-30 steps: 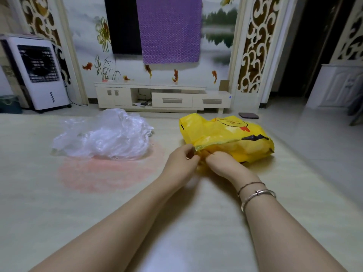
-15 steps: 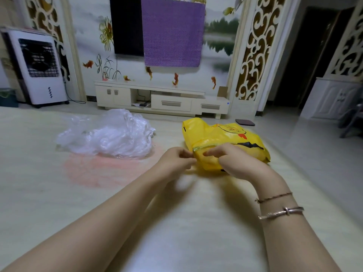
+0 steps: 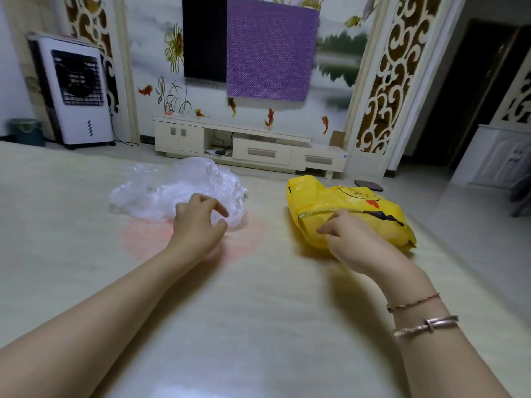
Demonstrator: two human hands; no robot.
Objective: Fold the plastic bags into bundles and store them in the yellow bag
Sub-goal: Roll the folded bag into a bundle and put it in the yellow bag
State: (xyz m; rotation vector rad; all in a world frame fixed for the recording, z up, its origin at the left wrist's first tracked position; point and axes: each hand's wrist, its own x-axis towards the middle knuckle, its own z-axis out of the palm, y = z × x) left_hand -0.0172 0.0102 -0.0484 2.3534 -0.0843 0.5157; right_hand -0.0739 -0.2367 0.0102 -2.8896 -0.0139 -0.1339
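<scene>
The yellow bag (image 3: 359,202), printed with a cartoon face, lies bulging on the pale surface at the right. Its mouth edge faces me. My right hand (image 3: 353,242) rests against that near edge with loosely curled fingers; I see no firm grip. A heap of crumpled clear plastic bags (image 3: 172,191) lies to the left. My left hand (image 3: 198,222) hovers at the heap's near right side, with its fingers spread, slightly bent and holding nothing.
A pink patch (image 3: 143,239) marks the surface under my left hand. Beyond stand a white TV cabinet (image 3: 244,145), an air cooler (image 3: 74,93) and a small bin (image 3: 26,132) at the far left. A dark flat object (image 3: 368,185) lies behind the yellow bag.
My left hand has left the yellow bag's mouth and moved left to the clear plastic heap. My right hand stays at the yellow bag. The camera has tilted up slightly.
</scene>
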